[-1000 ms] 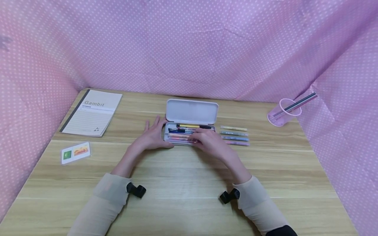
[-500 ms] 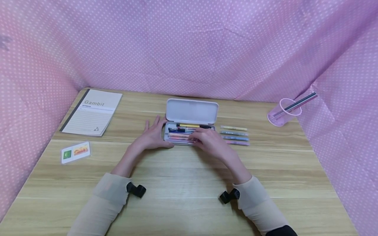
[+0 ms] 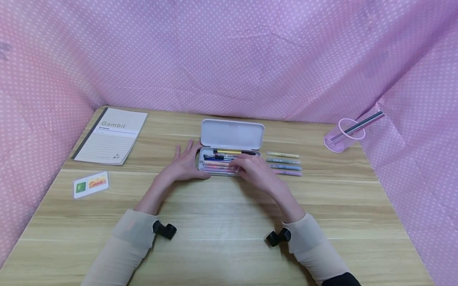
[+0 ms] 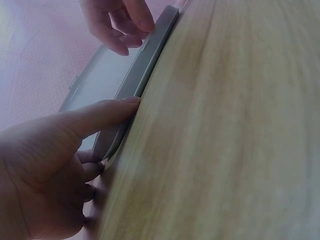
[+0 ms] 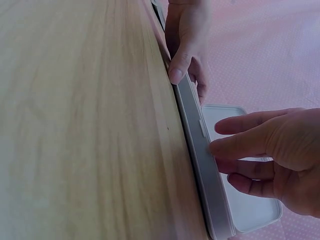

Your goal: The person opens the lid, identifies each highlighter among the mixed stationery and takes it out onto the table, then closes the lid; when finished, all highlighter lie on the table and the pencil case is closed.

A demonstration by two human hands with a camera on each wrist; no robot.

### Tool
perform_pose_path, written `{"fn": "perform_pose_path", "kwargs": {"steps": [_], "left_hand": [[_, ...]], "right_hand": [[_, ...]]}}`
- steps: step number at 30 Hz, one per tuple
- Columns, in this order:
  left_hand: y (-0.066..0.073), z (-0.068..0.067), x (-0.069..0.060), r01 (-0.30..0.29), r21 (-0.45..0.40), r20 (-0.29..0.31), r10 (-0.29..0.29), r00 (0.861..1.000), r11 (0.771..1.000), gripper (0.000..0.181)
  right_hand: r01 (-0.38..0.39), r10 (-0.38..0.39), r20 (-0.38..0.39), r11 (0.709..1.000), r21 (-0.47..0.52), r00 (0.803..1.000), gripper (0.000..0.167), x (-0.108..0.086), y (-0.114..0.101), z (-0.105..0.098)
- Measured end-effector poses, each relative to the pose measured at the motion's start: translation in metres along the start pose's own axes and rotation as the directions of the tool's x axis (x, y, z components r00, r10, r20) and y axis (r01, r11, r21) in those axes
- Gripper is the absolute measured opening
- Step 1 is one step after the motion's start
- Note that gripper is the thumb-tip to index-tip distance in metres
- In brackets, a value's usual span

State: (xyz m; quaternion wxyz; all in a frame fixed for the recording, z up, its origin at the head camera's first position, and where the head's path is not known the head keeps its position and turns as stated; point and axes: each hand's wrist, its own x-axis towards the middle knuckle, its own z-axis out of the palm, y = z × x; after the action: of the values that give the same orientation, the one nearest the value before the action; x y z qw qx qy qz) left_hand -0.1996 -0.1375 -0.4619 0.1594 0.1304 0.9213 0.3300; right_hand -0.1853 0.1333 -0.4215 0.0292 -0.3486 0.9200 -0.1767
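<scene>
A pale metal pencil case (image 3: 232, 134) lies with its lid raised in the middle of the table. Inside are several pens (image 3: 216, 163), with a yellow-and-black pen (image 3: 232, 152) along the back. My left hand (image 3: 184, 165) grips the case's left end, thumb along the front wall and fingers round the side, as the left wrist view shows. Over the right part of the case is my right hand (image 3: 254, 171), fingertips low among the pens. In the right wrist view, thumb and fingers of this right hand (image 5: 285, 155) stand slightly apart; no pen shows between them.
Right of the case lie several pastel pens (image 3: 286, 167) in a row. A pink cup (image 3: 336, 141) with pencils (image 3: 365, 123) stands at the back right. Left are a notebook (image 3: 111, 137) and a small picture card (image 3: 91, 185). Pink dotted cloth (image 3: 229, 59) surrounds the table.
My right fingertips have shifted slightly to the right over the front pens in the case. The left hand keeps its place at the case's left end.
</scene>
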Motion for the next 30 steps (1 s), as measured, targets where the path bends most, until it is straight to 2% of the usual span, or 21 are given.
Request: {"fn": "perform_pose_path", "kwargs": {"steps": [7, 15, 22, 30], "left_hand": [[-0.0006, -0.0002, 0.0002, -0.002, -0.009, 0.001, 0.002, 1.000, 1.000, 0.107], [-0.0002, -0.0007, 0.0005, 0.002, -0.004, 0.008, -0.002, 1.000, 1.000, 0.108], [-0.0001, -0.0012, 0.0001, -0.005, -0.008, 0.004, 0.005, 1.000, 1.000, 0.108], [0.0010, -0.0013, -0.0013, -0.013, -0.001, 0.000, 0.013, 1.000, 1.000, 0.107]], "right_hand": [[-0.017, 0.017, 0.006, 0.999, 0.028, 1.000, 0.026, 0.0009, -0.0022, -0.0011], [-0.011, 0.014, -0.031, 0.998, 0.069, 0.999, 0.021, 0.0025, -0.0029, -0.0008], [-0.032, 0.034, -0.045, 0.999, 0.035, 0.998, 0.020, 0.0036, -0.0042, 0.0015], [-0.034, 0.033, -0.018, 0.999, -0.019, 0.999, 0.023, 0.0034, -0.0044, 0.0031]]}}
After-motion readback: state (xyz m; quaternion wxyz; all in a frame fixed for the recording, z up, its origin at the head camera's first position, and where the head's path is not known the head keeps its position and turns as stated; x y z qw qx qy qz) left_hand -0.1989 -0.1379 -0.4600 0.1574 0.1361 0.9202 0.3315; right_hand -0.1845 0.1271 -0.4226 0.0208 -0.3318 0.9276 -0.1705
